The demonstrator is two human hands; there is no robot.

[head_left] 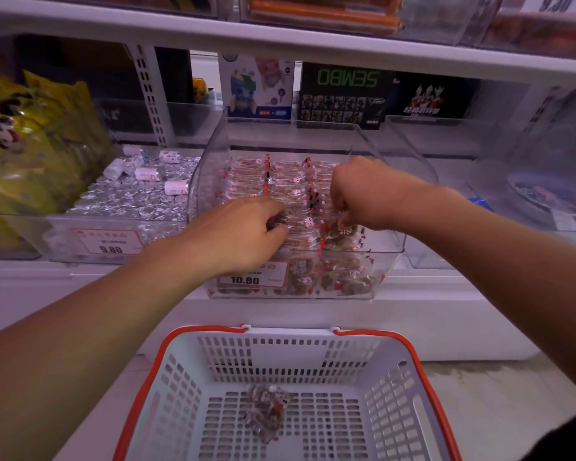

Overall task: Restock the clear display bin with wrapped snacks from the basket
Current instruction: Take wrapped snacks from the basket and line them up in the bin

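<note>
Both hands worked inside the clear plastic display bin (363,141) — left hand (246,234) and right hand (356,194) each pinching clear-wrapped brown snacks (280,181). Few remained in the white, orange-rimmed basket (409,394); packed rows risked spilling forward.

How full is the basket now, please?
Nearly empty. Only a small clump of wrapped snacks lies on the floor of the white basket; the rest of its slotted bottom shows bare.
</note>
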